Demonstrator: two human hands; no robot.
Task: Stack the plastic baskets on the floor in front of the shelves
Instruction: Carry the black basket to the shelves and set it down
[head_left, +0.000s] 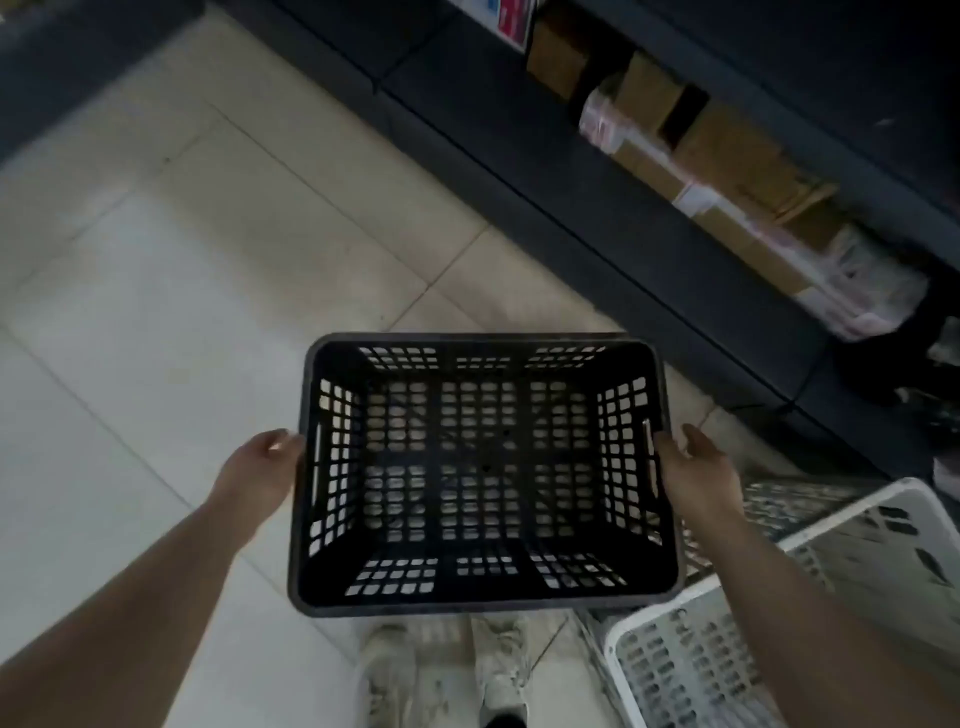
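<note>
The stacking looks barely begun, as far as I can judge — the black basket (483, 473) is up in the air, carried level over the tiled floor (171, 291) with its open top facing upward, and it sits on nothing yet. The left hand (260, 467) is pressed against the basket's left short wall beside the handle slot, fingers curled at the rim; the right hand (696, 467) does the same on the right wall, fingertips at that slot. Both are clamped on it, one each side.

Down at the person's right, near the foot of the dark shelves (649, 223), a white basket (769, 623) rests tipped on the floor, and another pale lattice wall shows just behind it — whether that is a separate basket I cannot tell. So what is left, I'd say, is setting the black one down before the shelves and nesting the rest.

The black basket is empty, a rectangular tub of open grid walls and base with a thick rolled rim; floor tiles show through the holes. It looks light and stiff, tapered enough to nest. Pale shoes (447, 675) show beneath its near edge.
</note>
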